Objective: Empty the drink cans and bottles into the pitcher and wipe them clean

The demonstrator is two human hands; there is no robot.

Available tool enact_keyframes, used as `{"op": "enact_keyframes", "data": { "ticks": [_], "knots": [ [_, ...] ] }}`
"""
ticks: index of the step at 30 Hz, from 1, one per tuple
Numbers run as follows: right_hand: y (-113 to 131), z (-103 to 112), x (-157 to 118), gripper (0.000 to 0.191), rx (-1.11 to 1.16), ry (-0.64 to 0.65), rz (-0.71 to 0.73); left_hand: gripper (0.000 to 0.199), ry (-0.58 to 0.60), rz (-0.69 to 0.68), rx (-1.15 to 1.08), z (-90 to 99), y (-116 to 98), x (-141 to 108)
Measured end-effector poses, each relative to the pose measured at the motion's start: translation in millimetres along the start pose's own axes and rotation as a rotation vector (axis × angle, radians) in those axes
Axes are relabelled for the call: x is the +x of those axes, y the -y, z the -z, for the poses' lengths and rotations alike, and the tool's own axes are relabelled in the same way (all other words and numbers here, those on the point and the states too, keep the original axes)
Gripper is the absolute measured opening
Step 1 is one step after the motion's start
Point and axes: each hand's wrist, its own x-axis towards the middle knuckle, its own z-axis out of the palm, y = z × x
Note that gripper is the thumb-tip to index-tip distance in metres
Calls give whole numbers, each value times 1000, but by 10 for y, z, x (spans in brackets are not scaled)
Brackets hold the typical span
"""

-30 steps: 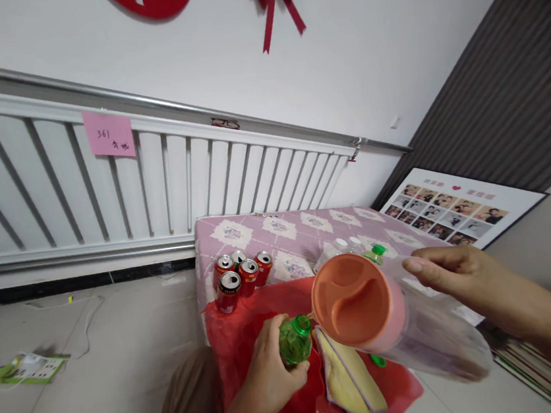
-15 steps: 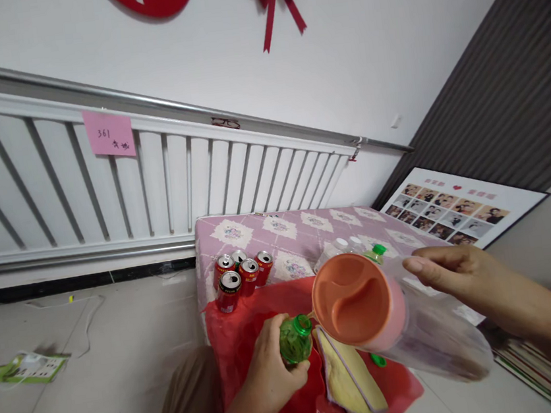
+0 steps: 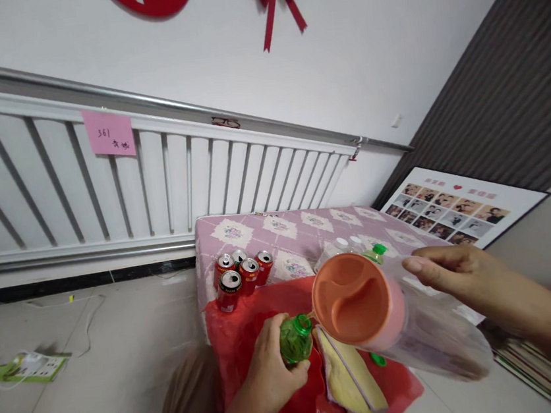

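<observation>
My left hand (image 3: 269,373) is wrapped round a green plastic bottle (image 3: 295,343) whose open mouth faces up. In my right hand (image 3: 446,270) is a clear pitcher (image 3: 439,333) with an orange lid (image 3: 350,300), tipped on its side toward the bottle. The pitcher's spout meets the bottle mouth or hangs just over it, and a thin brownish trickle seems to run there. Some brown liquid lies low in the pitcher. Below them are a yellow cloth (image 3: 352,377) and a small green cap (image 3: 378,359) on a red plastic sheet (image 3: 400,384).
Several red drink cans (image 3: 248,272) stand at the left of the purple patterned tablecloth (image 3: 288,231). Behind the pitcher are clear bottles (image 3: 340,245) and another green-capped bottle (image 3: 378,251). A white radiator (image 3: 167,179) runs along the wall. Books (image 3: 537,369) lie at lower right.
</observation>
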Motion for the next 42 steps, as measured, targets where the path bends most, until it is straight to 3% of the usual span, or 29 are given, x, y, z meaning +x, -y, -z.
{"op": "enact_keyframes", "data": {
  "ticks": [42],
  "knots": [
    [-87,17,12,65,-3,46,-15,76,2,-6,12,4,-26,12]
  ]
}}
